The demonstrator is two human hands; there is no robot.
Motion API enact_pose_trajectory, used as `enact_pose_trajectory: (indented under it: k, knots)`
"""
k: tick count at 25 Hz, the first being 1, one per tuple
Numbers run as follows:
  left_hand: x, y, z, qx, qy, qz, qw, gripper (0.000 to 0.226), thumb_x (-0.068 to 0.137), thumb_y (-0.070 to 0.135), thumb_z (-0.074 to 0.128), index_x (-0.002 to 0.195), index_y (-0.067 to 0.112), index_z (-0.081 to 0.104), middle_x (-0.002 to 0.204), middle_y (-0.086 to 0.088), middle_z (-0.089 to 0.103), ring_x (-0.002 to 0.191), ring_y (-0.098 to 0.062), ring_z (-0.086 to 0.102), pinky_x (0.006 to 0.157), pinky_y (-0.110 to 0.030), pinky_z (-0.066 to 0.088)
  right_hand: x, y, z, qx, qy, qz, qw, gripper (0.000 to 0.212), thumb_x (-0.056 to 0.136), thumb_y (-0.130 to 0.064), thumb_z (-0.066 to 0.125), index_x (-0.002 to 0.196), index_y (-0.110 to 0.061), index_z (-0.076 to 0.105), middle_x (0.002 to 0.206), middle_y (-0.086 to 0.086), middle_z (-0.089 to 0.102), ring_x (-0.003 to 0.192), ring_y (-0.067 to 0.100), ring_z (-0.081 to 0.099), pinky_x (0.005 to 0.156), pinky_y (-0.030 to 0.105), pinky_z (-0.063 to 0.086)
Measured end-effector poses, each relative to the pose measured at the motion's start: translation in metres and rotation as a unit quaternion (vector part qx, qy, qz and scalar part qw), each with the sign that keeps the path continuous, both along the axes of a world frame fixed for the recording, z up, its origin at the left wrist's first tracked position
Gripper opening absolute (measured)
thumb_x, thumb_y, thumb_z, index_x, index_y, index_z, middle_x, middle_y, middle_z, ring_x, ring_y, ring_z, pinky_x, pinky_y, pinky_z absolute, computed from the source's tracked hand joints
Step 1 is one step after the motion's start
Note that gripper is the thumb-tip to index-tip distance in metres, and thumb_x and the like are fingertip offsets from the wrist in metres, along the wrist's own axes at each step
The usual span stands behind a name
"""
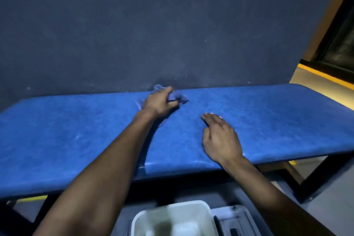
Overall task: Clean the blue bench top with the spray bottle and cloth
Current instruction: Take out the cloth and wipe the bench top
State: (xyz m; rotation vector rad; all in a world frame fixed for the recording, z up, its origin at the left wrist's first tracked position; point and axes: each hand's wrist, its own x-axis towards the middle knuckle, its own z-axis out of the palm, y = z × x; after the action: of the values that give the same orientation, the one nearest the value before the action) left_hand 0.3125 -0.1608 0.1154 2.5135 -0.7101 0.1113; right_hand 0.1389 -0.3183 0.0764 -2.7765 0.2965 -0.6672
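Cloth (pixel 177 97) sits bunched under the left hand (pixel 160 102), far out across the blue bench top (pixel 268 120), close to the back edge where the padding meets the dark wall (pixel 172 25). The fingers are curled round the wad and grip it, with loose folds spilling out beyond the knuckles and another bit trailing back beneath the wrist. It is a pale blue-purple rag, soft and crumpled, nearly the colour of the vinyl it rubs.

The right hand (pixel 220 138) holds nothing. It lies palm down on the padding, fingers relaxed and slightly spread, nearer the front edge than the left hand and to that hand's right, apart from the cloth.

What the next stroke turns on: the bench runs long from side to side, across the line of both forearms. The left hand is about midway along it, so untouched surface stretches away on either side of it, and the whole band between that hand and the front edge lies back toward the person. My guess is that wiping is under way and far from finished; the left arm, already at near full reach, can most easily sweep sideways or draw back.

The top is mottled blue vinyl, scuffed, with a faint sheen near the front lip. No spray bottle is in view. Below the bench, near the person, stand a white plastic tub (pixel 172 216) and a grey case (pixel 235 220).
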Motion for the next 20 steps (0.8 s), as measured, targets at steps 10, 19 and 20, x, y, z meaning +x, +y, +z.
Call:
enact_pose_trajectory:
  k: [10,19,20]
  knots:
    - [-0.123,0.063,0.014,-0.039,-0.028,-0.086,0.995,0.032,0.082,0.037,0.063,0.111,0.025,0.06,0.114,0.003,0.07,0.107,-0.026,0.063,0.088,-0.042,0.05,-0.001,0.004,0.001,-0.014,0.001,-0.019,1.0,0.062,0.083,-0.025,0.031,0.133,-0.009,0.063,0.143,0.015,0.06,0.131,0.033,0.057,0.111,0.045,0.043]
    - [-0.277,0.269,-0.083,-0.336,-0.068,0.072,0.937,0.031,0.096,0.008,0.061,0.108,0.036,0.052,0.105,0.032,0.062,0.097,0.01,0.057,0.089,-0.014,0.043,-0.004,0.003,0.003,-0.042,0.047,0.025,0.998,0.064,0.086,-0.034,0.028,0.135,-0.005,0.058,0.142,0.027,0.056,0.127,0.047,0.054,0.109,0.054,0.043]
    - [-0.286,0.282,-0.108,-0.346,-0.054,0.101,0.931,0.032,0.096,0.006,0.06,0.108,0.035,0.053,0.104,0.032,0.063,0.096,0.011,0.058,0.088,-0.012,0.042,-0.004,0.002,0.006,-0.042,0.057,0.026,0.997,0.061,0.088,-0.036,0.03,0.133,-0.005,0.058,0.139,0.028,0.057,0.125,0.049,0.055,0.108,0.055,0.045]
